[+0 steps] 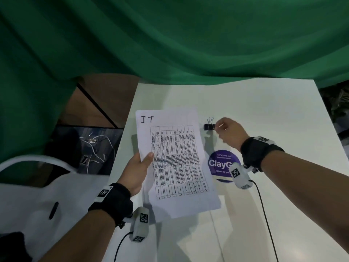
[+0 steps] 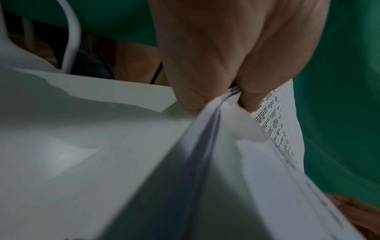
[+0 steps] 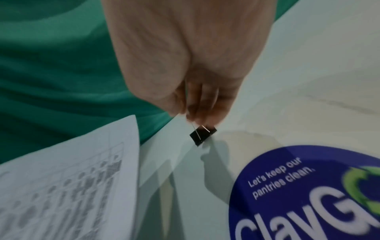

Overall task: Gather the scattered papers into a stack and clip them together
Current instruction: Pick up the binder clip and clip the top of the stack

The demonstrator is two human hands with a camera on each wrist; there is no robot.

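A stack of white papers (image 1: 175, 159), its top sheet printed with a table and marked "I.T", is lifted a little off the white table (image 1: 264, 110). My left hand (image 1: 137, 171) grips its left edge, thumb on top; the left wrist view shows the sheet edges (image 2: 216, 129) pinched between thumb and fingers. A black binder clip (image 1: 209, 126) with wire handles hangs just right of the stack's top corner. My right hand (image 1: 226, 131) pinches the clip (image 3: 202, 134) by its handles, raised above the table. The papers (image 3: 72, 186) lie left of it.
A round blue "ClayGo" sticker (image 1: 223, 167) lies on the table under my right wrist. A green cloth (image 1: 170, 44) drapes across the table's far edge. Left of the table are a white chair (image 1: 37, 186) and cables on the floor (image 1: 96, 146).
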